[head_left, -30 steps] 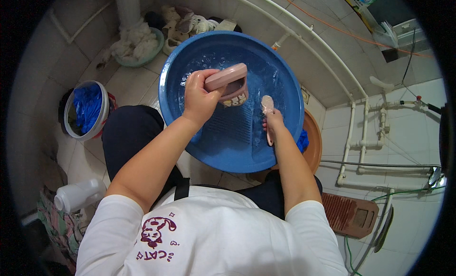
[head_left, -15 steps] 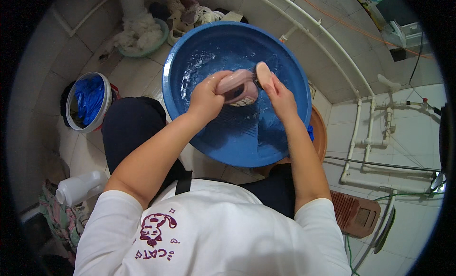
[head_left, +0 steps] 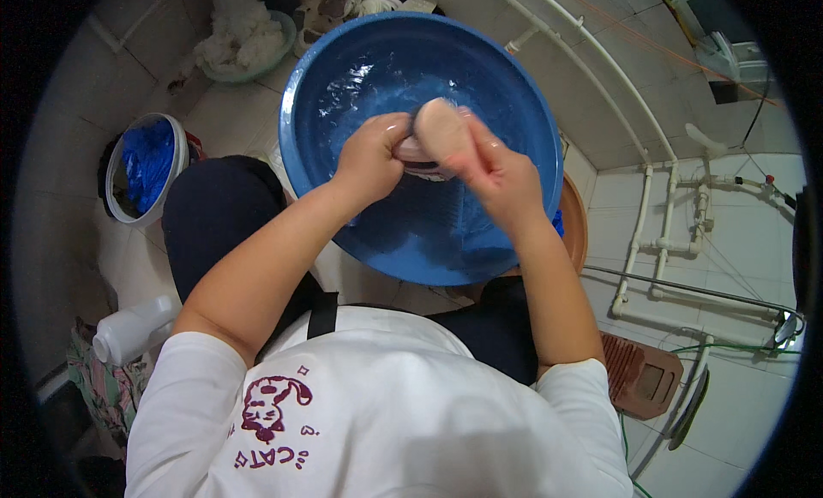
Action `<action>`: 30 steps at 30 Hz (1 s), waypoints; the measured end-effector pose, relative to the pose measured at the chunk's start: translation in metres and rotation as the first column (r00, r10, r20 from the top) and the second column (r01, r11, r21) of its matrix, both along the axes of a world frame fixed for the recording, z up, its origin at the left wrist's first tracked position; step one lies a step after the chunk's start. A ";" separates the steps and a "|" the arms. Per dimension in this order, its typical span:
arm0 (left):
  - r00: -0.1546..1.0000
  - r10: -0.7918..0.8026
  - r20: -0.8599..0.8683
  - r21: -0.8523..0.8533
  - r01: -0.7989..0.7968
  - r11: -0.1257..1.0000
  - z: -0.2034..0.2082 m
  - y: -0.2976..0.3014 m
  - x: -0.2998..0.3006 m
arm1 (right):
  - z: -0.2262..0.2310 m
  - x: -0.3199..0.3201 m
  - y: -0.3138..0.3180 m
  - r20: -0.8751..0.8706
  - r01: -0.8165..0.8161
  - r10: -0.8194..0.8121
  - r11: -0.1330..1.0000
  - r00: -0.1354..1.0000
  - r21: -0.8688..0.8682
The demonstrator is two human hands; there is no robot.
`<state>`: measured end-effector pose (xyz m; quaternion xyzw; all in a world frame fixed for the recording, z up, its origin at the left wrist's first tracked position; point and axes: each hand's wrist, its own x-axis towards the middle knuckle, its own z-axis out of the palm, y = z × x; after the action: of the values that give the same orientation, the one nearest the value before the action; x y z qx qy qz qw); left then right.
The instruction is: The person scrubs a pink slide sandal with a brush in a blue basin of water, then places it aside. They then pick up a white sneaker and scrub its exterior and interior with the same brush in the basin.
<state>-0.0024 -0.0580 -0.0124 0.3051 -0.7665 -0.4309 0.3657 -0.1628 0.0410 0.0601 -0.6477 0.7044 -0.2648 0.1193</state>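
Left hand (head_left: 374,158) of mine is curled tightly around one pink slipper (head_left: 415,150), and my right hand (head_left: 512,179) grips an oval pink brush (head_left: 441,131) over it, both above the blue washtub (head_left: 420,271).

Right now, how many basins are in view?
3: large blue basin in the middle; pale green basin at upper left; orange-brown basin at right, partly hidden behind the blue one. Others may be hidden.

Head view: fisheye worn on the person's head, looking steeply down, upright.
Shirt (head_left: 394,412): nearest the lens, along the lower edge.
Basin (head_left: 420,268): seen from above, upper centre, farther off.
Pipes (head_left: 640,205): toward the right rim.
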 end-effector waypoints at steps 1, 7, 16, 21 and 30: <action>1.000 0.010 -0.017 0.039 -0.010 0.999 0.000 0.001 0.000 | 0.011 0.009 0.000 -0.229 -0.096 0.094 0.995 0.969 0.000; 1.000 0.000 -0.005 -0.119 -0.001 0.993 0.003 0.006 -0.003 | 0.002 -0.036 -0.002 -0.155 -0.136 0.150 0.986 0.976 0.097; 1.000 -0.026 -0.012 -0.124 0.024 0.992 -0.003 0.005 -0.002 | -0.017 0.002 -0.020 0.694 -0.037 -0.057 0.992 0.718 0.119; 0.998 -0.043 -0.035 -0.095 0.039 0.995 -0.008 0.003 0.002 | 0.002 0.009 -0.021 0.775 -0.059 -0.189 0.958 0.604 0.280; 0.999 -0.035 -0.021 -0.108 0.032 0.994 -0.010 0.005 0.002 | 0.000 0.010 -0.019 0.836 -0.098 -0.178 0.959 0.519 0.265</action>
<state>-0.0007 -0.0525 -0.0228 0.2671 -0.7895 -0.3984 0.3829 -0.1524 0.0223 0.0605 -0.3940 0.5998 -0.4487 0.5326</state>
